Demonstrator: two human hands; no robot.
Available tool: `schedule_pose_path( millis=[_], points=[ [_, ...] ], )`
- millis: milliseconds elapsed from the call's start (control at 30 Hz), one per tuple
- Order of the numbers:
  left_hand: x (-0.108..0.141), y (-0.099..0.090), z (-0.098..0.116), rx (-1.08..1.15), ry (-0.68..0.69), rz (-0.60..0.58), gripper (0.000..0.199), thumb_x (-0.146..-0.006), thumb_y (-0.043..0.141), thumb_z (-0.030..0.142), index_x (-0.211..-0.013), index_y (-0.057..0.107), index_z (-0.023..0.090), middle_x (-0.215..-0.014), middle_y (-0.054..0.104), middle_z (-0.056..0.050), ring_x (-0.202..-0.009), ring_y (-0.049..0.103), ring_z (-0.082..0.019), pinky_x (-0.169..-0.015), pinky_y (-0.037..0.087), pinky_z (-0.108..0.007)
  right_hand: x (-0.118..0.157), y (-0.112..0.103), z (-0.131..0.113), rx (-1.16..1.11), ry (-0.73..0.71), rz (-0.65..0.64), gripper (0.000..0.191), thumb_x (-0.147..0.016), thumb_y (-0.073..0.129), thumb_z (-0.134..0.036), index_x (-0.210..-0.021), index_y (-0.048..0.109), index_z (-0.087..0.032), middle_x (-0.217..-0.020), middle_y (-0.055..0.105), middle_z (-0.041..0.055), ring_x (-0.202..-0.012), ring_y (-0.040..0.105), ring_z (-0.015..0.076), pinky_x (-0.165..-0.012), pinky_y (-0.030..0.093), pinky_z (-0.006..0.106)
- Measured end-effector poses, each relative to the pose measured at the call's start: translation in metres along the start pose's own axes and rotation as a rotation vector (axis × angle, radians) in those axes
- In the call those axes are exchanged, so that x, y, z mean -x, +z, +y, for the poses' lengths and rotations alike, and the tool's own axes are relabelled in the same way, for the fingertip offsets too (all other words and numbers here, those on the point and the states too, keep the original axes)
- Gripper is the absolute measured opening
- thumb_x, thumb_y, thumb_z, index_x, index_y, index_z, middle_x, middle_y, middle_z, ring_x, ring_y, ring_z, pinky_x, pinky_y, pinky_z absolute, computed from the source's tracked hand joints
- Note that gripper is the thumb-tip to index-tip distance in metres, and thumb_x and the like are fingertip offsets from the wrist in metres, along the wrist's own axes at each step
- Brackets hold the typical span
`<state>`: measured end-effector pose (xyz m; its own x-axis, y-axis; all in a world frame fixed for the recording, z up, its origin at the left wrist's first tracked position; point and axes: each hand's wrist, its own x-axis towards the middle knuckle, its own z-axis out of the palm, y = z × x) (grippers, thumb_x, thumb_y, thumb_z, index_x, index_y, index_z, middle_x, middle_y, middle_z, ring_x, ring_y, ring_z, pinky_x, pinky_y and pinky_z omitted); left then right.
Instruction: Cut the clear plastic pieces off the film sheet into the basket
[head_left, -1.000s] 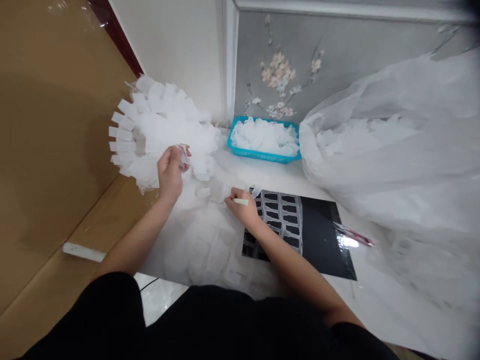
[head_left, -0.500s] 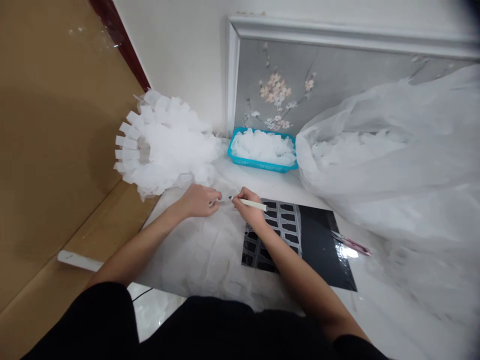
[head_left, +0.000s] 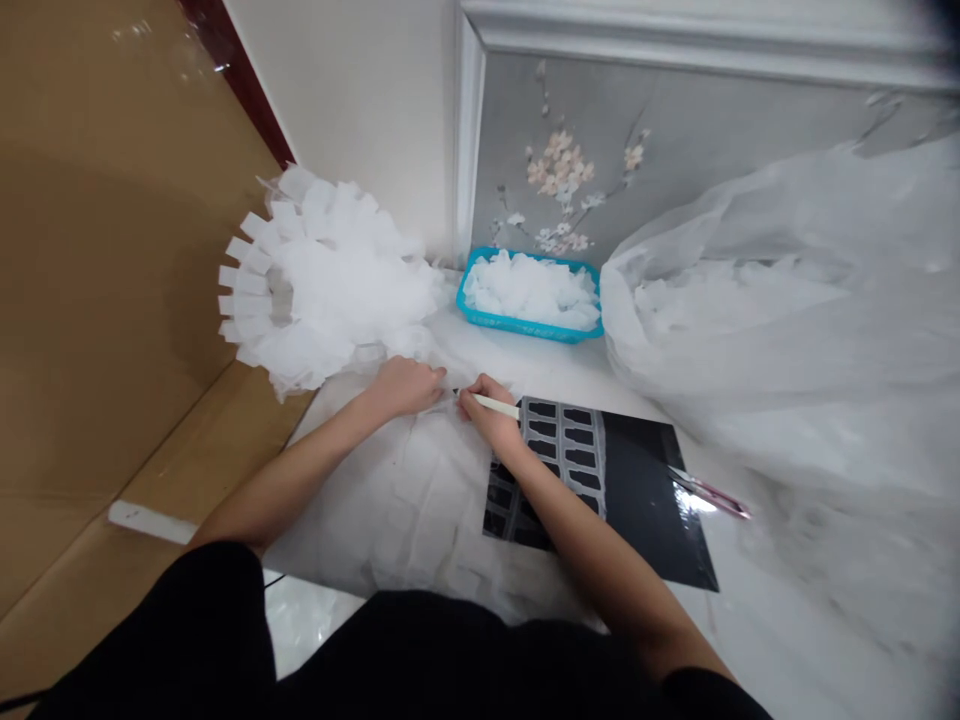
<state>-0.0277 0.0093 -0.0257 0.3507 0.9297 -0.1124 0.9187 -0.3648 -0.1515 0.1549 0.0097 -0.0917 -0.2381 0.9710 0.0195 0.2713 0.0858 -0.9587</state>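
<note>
My right hand (head_left: 491, 412) grips a slim white pen-shaped tool (head_left: 496, 405), its dark tip pointing left at my left hand. With curled fingers pressed together, my left hand (head_left: 407, 386) is just left of that tip; what it pinches is too small to make out. Under both hands spreads a sheer white material (head_left: 420, 480) in crumpled layers. Beneath my right forearm lies a black sheet (head_left: 645, 500) bearing rows of dark cut-out shapes edged in translucent white. A heap of white fabric-like strips (head_left: 337, 290) rises behind my left hand.
A blue basket (head_left: 525, 328) of white pieces stands at the back, beside a large translucent bag (head_left: 750, 360). Pink-handled scissors or snips (head_left: 712, 495) lie on the black sheet's right edge. Cardboard (head_left: 112, 300) walls the left; a framed flower picture (head_left: 559, 165) leans behind.
My left hand has moved slightly up and its fingers have drawn closer together. The pen-shaped tool has shifted a little left with my right hand. The whole view has tilted slightly.
</note>
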Motion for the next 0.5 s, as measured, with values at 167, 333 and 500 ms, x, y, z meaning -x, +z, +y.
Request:
schedule_pose_path(
  millis=[167, 333, 500],
  points=[
    [-0.0056, 0.0046, -0.0018, 0.009, 0.006, -0.047, 0.038, -0.092, 0.046, 0.040, -0.118, 0.065, 0.019, -0.093, 0.072, -0.016, -0.089, 0.070, -0.033, -0.074, 0.046, -0.039, -0.0057, 0.0057, 0.0040, -0.026, 0.032, -0.005, 0.014, -0.081, 0.055, -0.032, -0.071, 0.053, -0.023, -0.060, 0.065, -0.0030, -0.055, 0.061, 0.0147, -0.057, 0.048, 0.025],
    [-0.0066, 0.0051, -0.0050, 0.029, 0.013, -0.055, 0.038, -0.090, 0.047, 0.038, -0.116, 0.066, 0.018, -0.093, 0.072, -0.016, -0.089, 0.069, -0.034, -0.073, 0.045, -0.040, -0.0063, 0.0061, 0.0047, -0.022, 0.042, 0.011, 0.014, -0.082, 0.053, -0.032, -0.072, 0.051, -0.023, -0.061, 0.066, -0.0024, -0.057, 0.063, 0.0149, -0.058, 0.049, 0.026],
    [-0.0101, 0.0050, -0.0036, 0.073, 0.009, -0.032, 0.039, -0.088, 0.051, 0.045, -0.105, 0.071, 0.015, -0.089, 0.072, -0.017, -0.089, 0.068, -0.035, -0.074, 0.044, -0.040, -0.0074, 0.0073, 0.0009, 0.027, 0.037, 0.000, 0.011, -0.080, 0.051, -0.029, -0.071, 0.049, -0.023, -0.059, 0.063, -0.0033, -0.053, 0.059, 0.0141, -0.054, 0.045, 0.024]
  ],
)
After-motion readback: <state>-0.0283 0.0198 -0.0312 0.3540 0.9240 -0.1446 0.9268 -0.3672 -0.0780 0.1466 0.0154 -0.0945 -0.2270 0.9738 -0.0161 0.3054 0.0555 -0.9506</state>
